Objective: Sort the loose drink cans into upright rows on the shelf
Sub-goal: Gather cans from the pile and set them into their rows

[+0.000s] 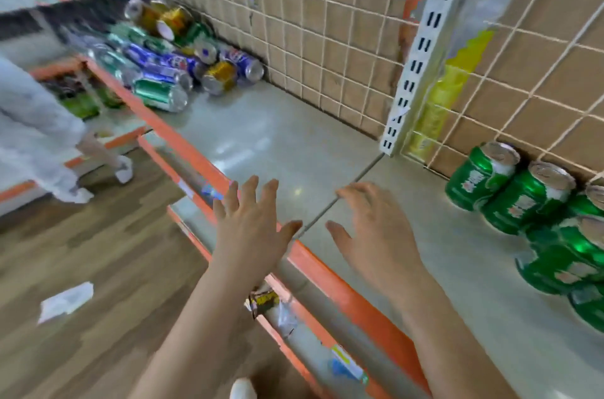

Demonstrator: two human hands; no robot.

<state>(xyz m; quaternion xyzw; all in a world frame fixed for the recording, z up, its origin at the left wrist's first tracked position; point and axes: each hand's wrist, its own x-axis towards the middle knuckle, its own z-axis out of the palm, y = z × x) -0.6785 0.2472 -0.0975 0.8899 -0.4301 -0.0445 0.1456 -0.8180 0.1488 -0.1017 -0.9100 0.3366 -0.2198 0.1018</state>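
Observation:
A heap of loose cans (pixel 170 62), green, blue and gold, lies on its side at the far left end of the grey shelf (pixel 277 137). Several green cans (pixel 529 199) stand upright in a group at the right, against the wire grid back. My left hand (pixel 251 222) hovers over the shelf's orange front edge with fingers spread, holding nothing. My right hand (pixel 372 228) hangs above the shelf surface a little to the right, fingers loosely bent and empty. Neither hand touches a can.
A white slotted upright (pixel 421 48) and the wire grid (pixel 327 39) close the shelf's back. Lower orange-edged shelves (pixel 294 326) jut out below. Another person in white (pixel 42 130) stands at the left on the wooden floor, where a paper scrap (pixel 65 300) lies.

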